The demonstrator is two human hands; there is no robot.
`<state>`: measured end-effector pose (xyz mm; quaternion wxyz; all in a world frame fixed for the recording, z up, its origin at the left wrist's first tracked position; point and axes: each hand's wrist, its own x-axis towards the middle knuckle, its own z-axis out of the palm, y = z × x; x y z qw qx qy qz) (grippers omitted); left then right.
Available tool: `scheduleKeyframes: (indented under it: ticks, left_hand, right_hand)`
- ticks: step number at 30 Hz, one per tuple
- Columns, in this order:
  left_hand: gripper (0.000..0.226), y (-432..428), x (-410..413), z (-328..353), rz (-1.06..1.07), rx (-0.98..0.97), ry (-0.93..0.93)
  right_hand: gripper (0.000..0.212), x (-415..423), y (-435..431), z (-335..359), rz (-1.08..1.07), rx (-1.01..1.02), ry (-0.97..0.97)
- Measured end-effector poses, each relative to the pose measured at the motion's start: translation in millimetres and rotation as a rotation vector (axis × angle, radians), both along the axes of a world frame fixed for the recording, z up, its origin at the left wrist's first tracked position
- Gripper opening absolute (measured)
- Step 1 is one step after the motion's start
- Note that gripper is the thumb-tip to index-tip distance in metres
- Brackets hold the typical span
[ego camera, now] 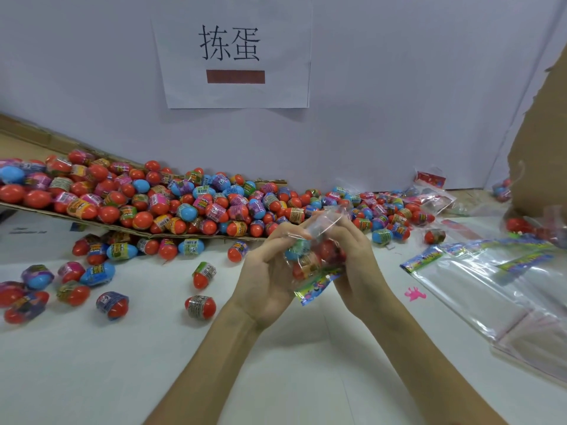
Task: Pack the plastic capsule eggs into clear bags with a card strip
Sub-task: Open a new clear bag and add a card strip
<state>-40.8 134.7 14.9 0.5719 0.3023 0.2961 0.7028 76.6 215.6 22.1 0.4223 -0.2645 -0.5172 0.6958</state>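
Both my left hand point(260, 271) and right hand point(359, 271) grip the clear bag point(325, 219) above the surface point(276, 378), eggs point(326, 250) inside, card strip point(316, 286) lowest. Filling seems done; next, I should close its top.

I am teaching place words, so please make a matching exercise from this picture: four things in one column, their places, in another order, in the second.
1 filled bag
2 empty bags
3 sign
4 egg heap

A on the wall
B on the cardboard
C between left hand and right hand
D flat on the table

Pairs: 1-C, 2-D, 3-A, 4-B
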Motion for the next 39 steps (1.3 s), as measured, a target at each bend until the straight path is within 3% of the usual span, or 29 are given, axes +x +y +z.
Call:
scheduleKeyframes:
  ticks: [2, 6, 8, 16, 21, 27, 32, 39]
  left_hand:
    - [0.018, -1, 1, -1, -0.023, 0.019, -0.003]
    - [0.018, -1, 2, -2, -0.092, 0.055, 0.017]
    - [0.021, -1, -1, -1, -0.109, 0.071, 0.016]
    - [0.025, -4, -6, 3, -0.079, 0.048, 0.070]
    - [0.023, -5, -5, 4, -0.107, 0.007, 0.137]
    - [0.026, -7, -8, 2, -0.100, 0.016, 0.061]
    - [0.016, -7, -8, 0, -0.097, 0.044, 0.019]
    - [0.033, -7, -7, -2, -0.173, 0.117, -0.027]
  right_hand:
    - [0.019, -1, -1, -3, -0.005, -0.008, 0.009]
    - [0.044, 3, 1, 0, 0.031, -0.005, 0.082]
    - [0.047, 7, 3, 2, 0.091, 0.024, 0.088]
    - [0.012, 12, 3, 6, 0.223, 0.055, 0.091]
    - [0.027, 19, 9, 11, 0.210, 0.119, 0.097]
    - [0.021, 21, 11, 12, 0.293, 0.086, 0.180]
    - [0.025, 22, 9, 10, 0.344, 0.065, 0.235]
    - [0.019, 20, 10, 8, 0.367, 0.070, 0.263]
